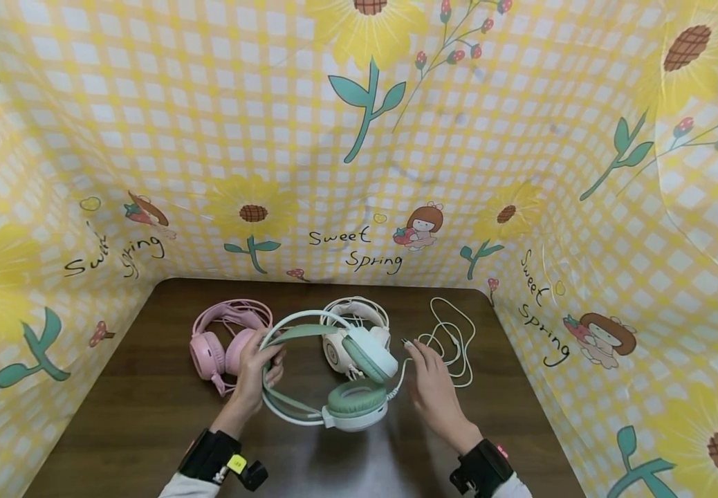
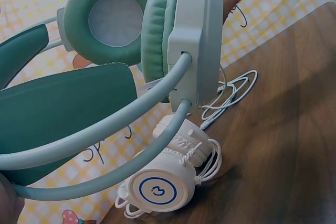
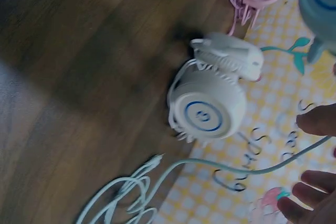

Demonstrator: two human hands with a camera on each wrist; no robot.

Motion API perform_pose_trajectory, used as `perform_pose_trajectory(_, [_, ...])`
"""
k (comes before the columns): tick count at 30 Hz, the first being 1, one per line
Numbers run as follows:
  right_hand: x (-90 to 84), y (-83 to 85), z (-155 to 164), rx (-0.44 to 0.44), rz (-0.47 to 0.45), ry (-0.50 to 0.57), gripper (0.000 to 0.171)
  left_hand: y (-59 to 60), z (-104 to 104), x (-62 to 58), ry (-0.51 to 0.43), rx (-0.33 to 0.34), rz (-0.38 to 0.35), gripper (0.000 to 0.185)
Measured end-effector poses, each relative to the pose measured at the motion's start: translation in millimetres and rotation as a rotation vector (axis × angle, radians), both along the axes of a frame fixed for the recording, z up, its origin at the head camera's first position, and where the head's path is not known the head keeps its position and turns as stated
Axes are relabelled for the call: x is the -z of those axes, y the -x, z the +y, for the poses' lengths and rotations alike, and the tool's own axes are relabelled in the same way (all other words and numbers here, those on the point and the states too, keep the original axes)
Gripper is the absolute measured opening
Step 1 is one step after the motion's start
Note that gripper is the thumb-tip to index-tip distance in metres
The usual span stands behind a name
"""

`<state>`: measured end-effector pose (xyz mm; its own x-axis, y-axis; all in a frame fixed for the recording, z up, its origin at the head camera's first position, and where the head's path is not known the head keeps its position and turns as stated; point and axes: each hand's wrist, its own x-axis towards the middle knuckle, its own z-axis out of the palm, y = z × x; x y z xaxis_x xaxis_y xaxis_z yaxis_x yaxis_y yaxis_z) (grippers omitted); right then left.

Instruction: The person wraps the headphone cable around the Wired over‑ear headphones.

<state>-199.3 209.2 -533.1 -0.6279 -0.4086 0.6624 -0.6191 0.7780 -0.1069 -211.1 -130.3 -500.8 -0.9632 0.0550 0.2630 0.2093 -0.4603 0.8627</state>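
Note:
My left hand [image 1: 252, 377] grips the headband of a pale mint-and-white headset [image 1: 359, 415] with green ear cushions, held up over the table. Its two earcups point right, and a green inner band [image 2: 68, 111] spans beneath the twin headband tubes. A thin pale cable [image 3: 231, 169] leaves the lower earcup and leads toward a loose coil on the table. Beside the earcups is my right hand [image 1: 435, 394], fingers extended. In the right wrist view its thumb [image 3: 317, 120] and fingers stand apart, with the cable passing through the gap between them.
A pink headset [image 1: 209, 356] lies at the left of the brown table [image 1: 129, 415]. Behind the held headset sits a white headset [image 3: 207, 111] with its cord bundled. The coiled cable [image 1: 458, 339] lies at the back right. Yellow checked cloth [image 1: 359, 173] walls in the table.

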Motion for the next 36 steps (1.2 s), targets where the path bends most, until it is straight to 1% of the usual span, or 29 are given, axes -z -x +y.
perform_pose_trajectory(2, [5.0,3.7,3,0.013,-0.038,-0.013,0.06,-0.7,0,0.7,-0.006,0.002,0.002,0.011])
perform_pose_trajectory(4, [8.9,4.8,5,0.019,-0.081,-0.016,0.049,-1.1,1,1.6,-0.012,0.0,0.005,0.012])
perform_pose_trajectory(6, [11.8,4.8,7,0.02,-0.12,0.0,0.036,-1.3,0,2.3,-0.022,-0.001,0.005,0.012])
perform_pose_trajectory(8, [13.0,3.5,9,0.038,-0.151,0.019,0.027,-1.3,0,3.5,-0.029,-0.003,0.015,0.012])
perform_pose_trajectory(11, [12.1,1.5,13,0.065,-0.157,0.059,0.023,-1.3,-1,5.1,-0.051,-0.001,0.03,0.012])
perform_pose_trajectory(14, [7.3,-0.4,18,0.085,-0.122,0.091,0.023,-1.5,-3,6.9,-0.075,0.004,0.027,0.014])
perform_pose_trajectory(17, [0.7,-1.5,21,0.075,-0.066,0.119,0.023,-1.6,-5,8.1,-0.084,0.008,0.011,0.015])
perform_pose_trajectory(21, [-11.1,-4.3,22,0.034,-0.026,0.138,0.024,-1.2,-8,8.8,-0.075,-0.025,-0.015,0.014])
perform_pose_trajectory(24, [-21.8,-7.5,19,-0.015,0.007,0.14,0.025,-1.0,-7,9.0,-0.063,-0.065,-0.048,0.01])
perform_pose_trajectory(27, [-32.6,-9.6,13,-0.079,0.061,0.116,0.033,-0.9,-7,9.5,-0.052,-0.093,-0.082,0.008])
perform_pose_trajectory(30, [-43.2,-10.2,5,-0.138,0.121,0.056,0.045,-1.3,-5,9.4,-0.04,-0.117,-0.112,0.01])
perform_pose_trajectory(34, [-53.4,-7.9,-6,-0.212,0.179,-0.017,0.05,-2.0,-2,8.7,-0.019,-0.124,-0.143,0.013])
perform_pose_trajectory(36, [-56.8,-5.7,-12,-0.256,0.191,-0.028,0.048,-2.2,0,8.3,-0.009,-0.118,-0.154,0.012])
